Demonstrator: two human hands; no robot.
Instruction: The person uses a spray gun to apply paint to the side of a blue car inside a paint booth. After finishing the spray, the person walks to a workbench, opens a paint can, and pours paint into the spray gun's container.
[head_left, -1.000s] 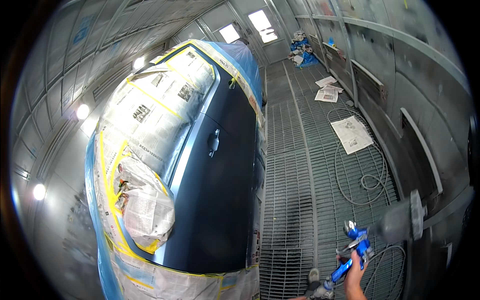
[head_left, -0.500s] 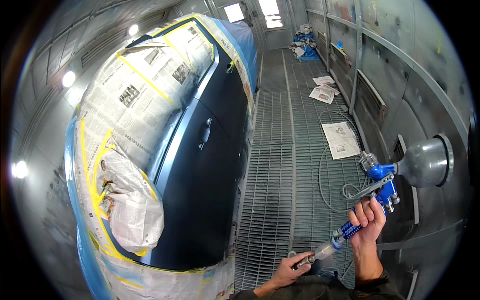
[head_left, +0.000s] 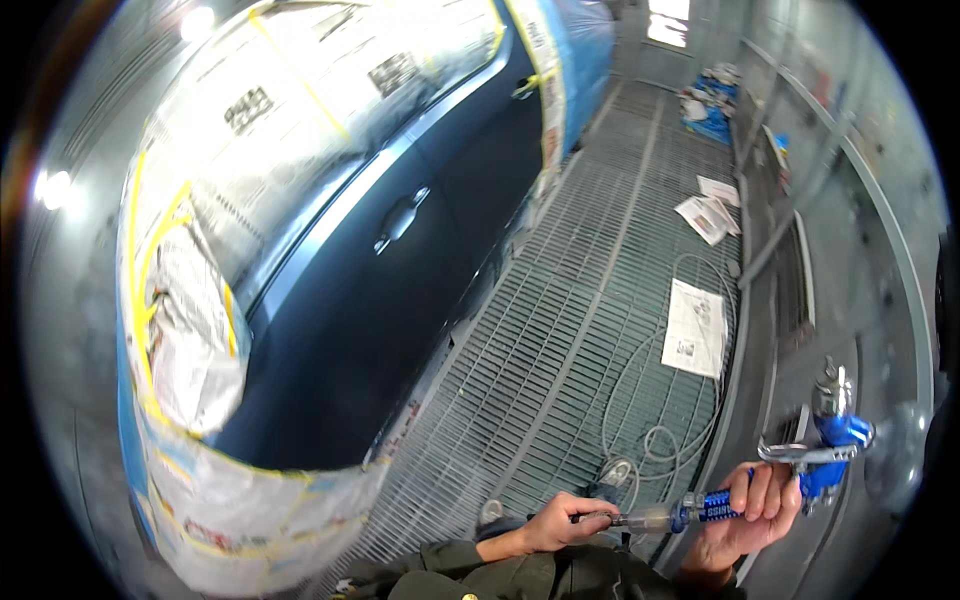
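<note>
My right hand (head_left: 757, 505) grips the blue handle of a spray gun (head_left: 815, 450) at the lower right, its grey cup (head_left: 898, 458) out toward the picture's rim. My left hand (head_left: 567, 520) pinches the air fitting (head_left: 640, 518) at the base of the gun's handle. Both hands meet low in the view, over the grated floor. A dark blue car door (head_left: 400, 290) with its handle (head_left: 400, 218) stands to the left, apart from the gun. Newspaper and yellow tape mask the car's windows (head_left: 330, 100) and its near end (head_left: 195, 340).
A metal floor grate (head_left: 590, 300) runs along the car. A pale air hose (head_left: 660, 400) lies coiled on it near my feet. Loose newspaper sheets (head_left: 695, 330) lie by the right booth wall (head_left: 860, 230), with blue-and-white material heaped at the far end (head_left: 710, 100).
The view has swung down and closer to the car door. My hands and the spray gun have dropped lower in the picture, and my left hand stays on the fitting below the handle.
</note>
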